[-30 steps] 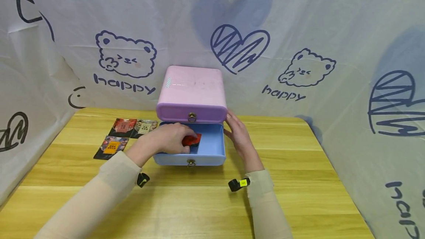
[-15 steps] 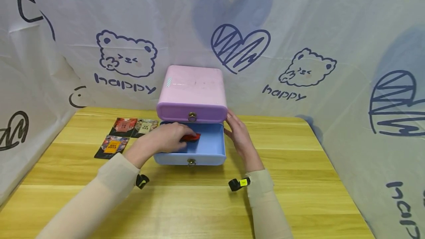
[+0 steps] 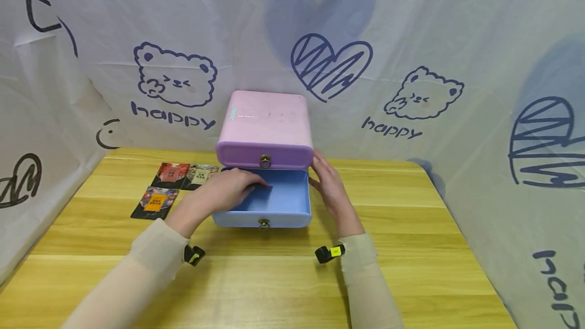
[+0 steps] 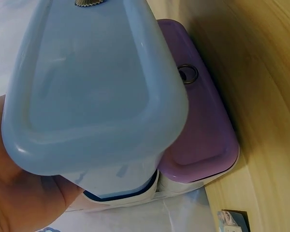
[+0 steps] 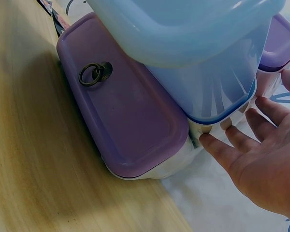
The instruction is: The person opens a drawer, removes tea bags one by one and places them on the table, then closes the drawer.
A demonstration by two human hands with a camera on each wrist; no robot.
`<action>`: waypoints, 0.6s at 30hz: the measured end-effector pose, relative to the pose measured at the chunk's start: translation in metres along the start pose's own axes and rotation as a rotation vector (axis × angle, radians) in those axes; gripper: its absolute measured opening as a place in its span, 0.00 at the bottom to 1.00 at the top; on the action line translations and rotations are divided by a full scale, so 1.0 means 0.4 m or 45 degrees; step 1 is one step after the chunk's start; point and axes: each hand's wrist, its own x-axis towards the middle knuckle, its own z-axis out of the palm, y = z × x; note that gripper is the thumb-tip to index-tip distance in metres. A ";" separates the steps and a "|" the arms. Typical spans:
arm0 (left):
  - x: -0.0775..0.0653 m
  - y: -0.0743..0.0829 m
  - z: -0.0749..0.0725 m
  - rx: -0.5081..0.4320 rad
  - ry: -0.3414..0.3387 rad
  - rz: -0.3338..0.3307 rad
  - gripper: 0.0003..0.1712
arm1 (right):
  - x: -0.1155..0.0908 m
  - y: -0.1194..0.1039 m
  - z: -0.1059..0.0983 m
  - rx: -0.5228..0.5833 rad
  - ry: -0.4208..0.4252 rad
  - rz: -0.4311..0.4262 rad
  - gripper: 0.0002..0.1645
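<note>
A light blue drawer point(image 3: 288, 220) stands pulled out of a small pink cabinet point(image 3: 269, 121), below its shut purple drawer point(image 3: 239, 155). My left hand point(image 3: 221, 192) reaches over the blue drawer's left side, fingers inside it. They pinch a small red packet point(image 3: 269, 187), of which only a sliver shows past the fingertips. In the left wrist view that hand point(image 4: 26, 198) is partly behind the blue drawer front. My right hand point(image 3: 330, 187) steadies the cabinet's right side. Its fingers are spread against the wall in the right wrist view, where another purple drawer point(image 5: 130, 111) shows beneath.
On the wooden table point(image 3: 402, 248), left of the cabinet, lie a red-and-black packet point(image 3: 171, 173), a pale-labelled packet point(image 3: 197, 176) and an orange-labelled packet point(image 3: 155, 202). A printed white cloth point(image 3: 256, 24) hangs close behind and at both sides.
My left hand has shifted slightly left inside the drawer. The red packet, clearly visible before, has tipped and gone mostly behind my fingers. My right hand has stayed in place.
</note>
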 end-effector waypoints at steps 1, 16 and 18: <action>-0.002 -0.001 0.001 0.000 0.012 -0.008 0.14 | 0.005 0.009 -0.003 -0.003 0.009 0.002 0.28; -0.033 -0.018 -0.005 -0.074 0.220 0.059 0.12 | 0.004 0.010 -0.008 -0.011 -0.012 0.026 0.28; -0.039 -0.016 -0.008 -0.078 0.238 0.061 0.11 | 0.005 0.012 -0.009 -0.021 -0.018 0.025 0.29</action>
